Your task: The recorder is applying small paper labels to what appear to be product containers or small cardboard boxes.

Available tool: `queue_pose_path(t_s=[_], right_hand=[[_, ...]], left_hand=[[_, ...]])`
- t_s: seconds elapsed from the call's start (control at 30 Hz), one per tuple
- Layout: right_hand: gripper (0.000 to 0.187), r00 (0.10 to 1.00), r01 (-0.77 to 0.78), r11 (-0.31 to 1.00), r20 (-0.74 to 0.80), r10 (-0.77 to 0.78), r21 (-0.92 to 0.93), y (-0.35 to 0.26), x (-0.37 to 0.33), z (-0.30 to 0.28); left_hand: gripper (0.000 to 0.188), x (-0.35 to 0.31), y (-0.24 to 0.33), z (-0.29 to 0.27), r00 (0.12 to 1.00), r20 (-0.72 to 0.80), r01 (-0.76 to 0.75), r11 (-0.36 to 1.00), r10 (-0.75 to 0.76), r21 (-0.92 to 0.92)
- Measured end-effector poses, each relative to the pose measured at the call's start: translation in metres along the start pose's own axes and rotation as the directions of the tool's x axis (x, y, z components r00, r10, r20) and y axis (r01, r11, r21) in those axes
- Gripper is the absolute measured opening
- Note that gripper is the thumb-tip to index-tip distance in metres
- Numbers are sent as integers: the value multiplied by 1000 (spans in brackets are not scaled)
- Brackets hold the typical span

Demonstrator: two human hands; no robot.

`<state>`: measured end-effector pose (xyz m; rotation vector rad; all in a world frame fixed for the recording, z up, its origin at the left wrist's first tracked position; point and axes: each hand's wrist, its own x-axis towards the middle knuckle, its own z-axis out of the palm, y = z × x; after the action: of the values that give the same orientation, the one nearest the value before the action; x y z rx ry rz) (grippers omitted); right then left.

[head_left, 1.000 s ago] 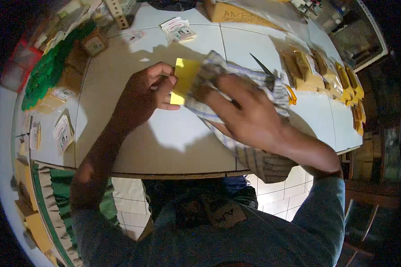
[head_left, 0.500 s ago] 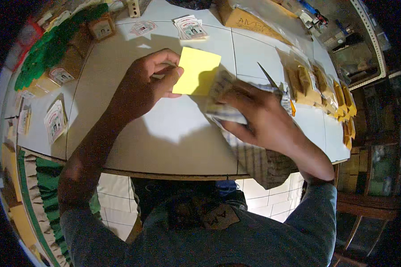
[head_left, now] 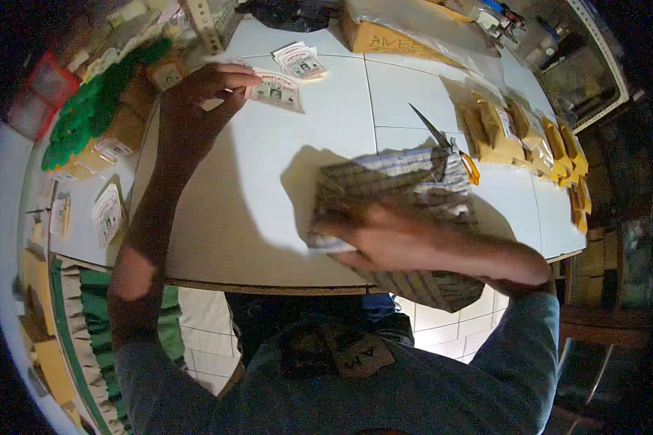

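Head view, looking down on a white tiled counter (head_left: pixel 268 188) from above the person's chest. The left hand (head_left: pixel 196 101) reaches to the far left part of the counter, fingers curled, with the fingertips touching the near edge of a small printed card (head_left: pixel 277 90) that lies flat; whether the card is pinched or only touched cannot be told. A second small stack of printed cards (head_left: pixel 301 61) lies just beyond it, apart from the hand. The right hand (head_left: pixel 413 239) rests palm down, fingers spread wide, on a folded checked cloth (head_left: pixel 399 188) at the near right part of the counter; the cloth's lower part hangs over the near edge of the counter. A pair of scissors (head_left: pixel 442 141) with orange handles lies at the far edge of the cloth, blades pointing away and to the left. A row of tan and yellow packets (head_left: pixel 530 134) stands along the right side of the counter, well apart from both hands. Green packets (head_left: pixel 94 116) and further small cards lie on the lower surface to the left of the counter.
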<state>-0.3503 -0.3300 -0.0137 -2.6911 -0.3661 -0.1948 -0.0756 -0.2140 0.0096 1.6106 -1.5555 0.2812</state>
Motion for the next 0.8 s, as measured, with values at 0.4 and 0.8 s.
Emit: queue_pose_path(t_s=[0.4, 0.8], right_hand=[[47, 996, 6, 993, 89, 5, -117, -4, -3, 0], [43, 997, -34, 992, 61, 41, -122, -1, -7, -8]], left_hand=[[22, 42, -99, 65, 994, 112, 15, 999, -11, -36], [20, -75, 9, -150, 854, 160, 408, 829, -494, 383]])
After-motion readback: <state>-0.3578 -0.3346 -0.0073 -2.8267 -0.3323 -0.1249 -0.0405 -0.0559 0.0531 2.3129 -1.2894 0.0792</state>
